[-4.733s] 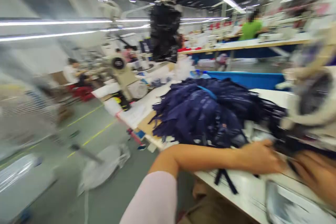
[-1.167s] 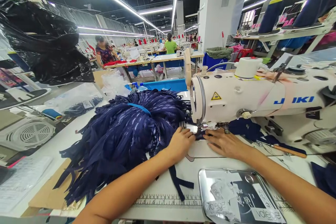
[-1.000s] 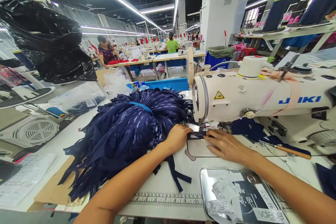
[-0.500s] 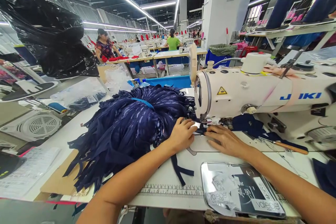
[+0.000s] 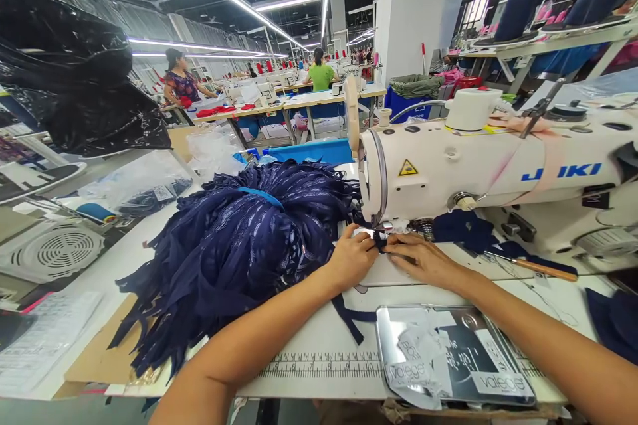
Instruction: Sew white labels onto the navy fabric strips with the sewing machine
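Under the head of the white sewing machine point(image 5: 438, 166), a small piece of navy fabric point(image 5: 380, 241) lies by the needle. My left hand point(image 5: 353, 255) is closed at its left side, fingers curled onto the fabric. From the other side my right hand point(image 5: 423, 260) presses its fingertips on the fabric, its fingers close together. A large bundle of navy lace pieces point(image 5: 249, 232), bound with a blue band point(image 5: 262, 196), lies left of my left hand. A loose navy strip point(image 5: 351, 322) hangs below that hand.
A metal tray point(image 5: 453, 395) with labels sits at the table's front edge. An orange-handled tool point(image 5: 545, 270) and navy scraps point(image 5: 461, 229) lie right of my right hand. A black plastic bag point(image 5: 80, 66) hangs at upper left. Two people work at tables beyond.
The view has shifted slightly to the right. My hands have drawn closer together at the needle, my left hand coming nearer to the small navy piece.
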